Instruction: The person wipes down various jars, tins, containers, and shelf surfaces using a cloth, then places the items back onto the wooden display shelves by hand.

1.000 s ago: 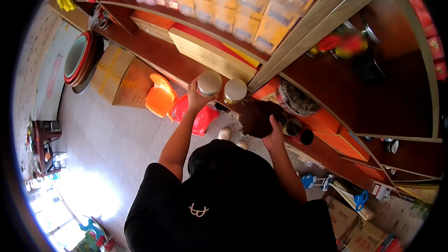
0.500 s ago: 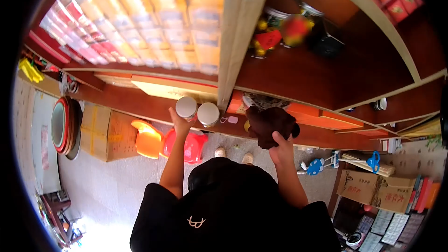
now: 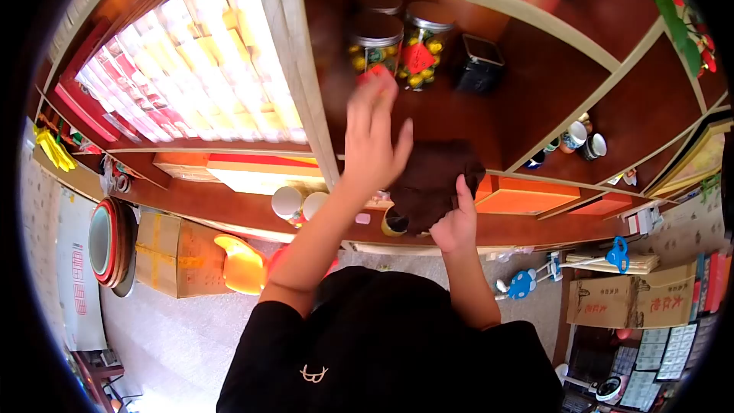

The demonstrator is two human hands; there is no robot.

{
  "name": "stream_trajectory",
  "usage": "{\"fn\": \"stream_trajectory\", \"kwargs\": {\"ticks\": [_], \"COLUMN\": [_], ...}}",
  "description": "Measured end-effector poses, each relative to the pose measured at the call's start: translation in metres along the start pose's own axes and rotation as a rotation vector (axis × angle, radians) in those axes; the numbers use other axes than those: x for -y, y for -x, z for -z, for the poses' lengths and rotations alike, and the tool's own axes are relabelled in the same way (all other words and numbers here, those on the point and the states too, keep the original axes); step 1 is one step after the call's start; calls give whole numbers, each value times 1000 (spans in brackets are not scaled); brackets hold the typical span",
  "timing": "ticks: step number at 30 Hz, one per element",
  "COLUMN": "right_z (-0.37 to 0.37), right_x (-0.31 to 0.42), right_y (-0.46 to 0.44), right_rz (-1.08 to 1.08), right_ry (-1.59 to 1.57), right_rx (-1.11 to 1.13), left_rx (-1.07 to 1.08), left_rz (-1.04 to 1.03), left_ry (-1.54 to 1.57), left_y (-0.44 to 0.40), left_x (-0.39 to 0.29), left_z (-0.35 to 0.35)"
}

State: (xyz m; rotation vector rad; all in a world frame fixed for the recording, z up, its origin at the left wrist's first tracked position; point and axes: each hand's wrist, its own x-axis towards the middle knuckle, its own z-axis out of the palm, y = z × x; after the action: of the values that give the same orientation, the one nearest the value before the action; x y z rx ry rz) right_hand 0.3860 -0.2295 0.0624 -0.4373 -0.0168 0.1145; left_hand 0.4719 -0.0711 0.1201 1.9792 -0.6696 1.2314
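My left hand (image 3: 372, 134) is raised in front of the middle shelf, fingers apart and holding nothing. Just beyond its fingertips stand a silver-lidded jar of yellow items (image 3: 376, 40) and a similar jar with a red label (image 3: 422, 47). A black box (image 3: 480, 65) stands to their right. My right hand (image 3: 456, 222) grips a dark brown cloth (image 3: 436, 183) that hangs over the lower shelf's edge. Beside the cloth is a dark round container (image 3: 394, 222). Two jars with pale lids (image 3: 287, 203) stand on the lower shelf, partly behind my left forearm.
Shiny packets (image 3: 199, 61) fill the left compartment. Small cups (image 3: 573, 136) stand at the right. An orange chair (image 3: 241, 264), a cardboard box (image 3: 180, 256) and stacked basins (image 3: 107, 245) are on the floor at left; a blue wheeled toy (image 3: 522, 284) is at right.
My left hand has let go of the pale-lidded jar on the lower shelf and moved up and right to the middle shelf. The view has turned right. My right hand still holds the cloth.
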Motion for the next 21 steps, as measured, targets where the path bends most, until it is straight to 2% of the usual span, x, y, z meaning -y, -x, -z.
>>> {"fn": "stream_trajectory", "kwargs": {"ticks": [4,7,9,13,15,16,17,19,20,21], "right_z": [0,1,4,8,6,6,4,-1,-5,-9], "right_x": [27,41,46,52,54,53,52,52,53,54], "right_y": [0,-1,-3,-5,-7,-8,-11,-22,-33,-48], "right_rz": [53,88,107,154,200,246,244,305,298,333], "right_ry": [-37,-61,-61,-17,51,114,114,187,191,230], "right_rx": [30,103,98,51,60,58,60,97,96,9], "left_rx": [-57,6,-12,-162,-340,-450,-451,-151,-67,-1], "left_rz": [33,79,89,-1,7,-43,-43,236,84,160], "left_ry": [-267,-407,-397,-340,33,113,110,165,-36,53], "left_y": [-53,-61,-58,-45,-30,-29,-25,-26,-34,-43], "left_x": [28,34,35,25,29,36,41,35,37,30], "left_z": [-34,-44,-48,-46,-54,-57,-60,-53,-51,-50]}}
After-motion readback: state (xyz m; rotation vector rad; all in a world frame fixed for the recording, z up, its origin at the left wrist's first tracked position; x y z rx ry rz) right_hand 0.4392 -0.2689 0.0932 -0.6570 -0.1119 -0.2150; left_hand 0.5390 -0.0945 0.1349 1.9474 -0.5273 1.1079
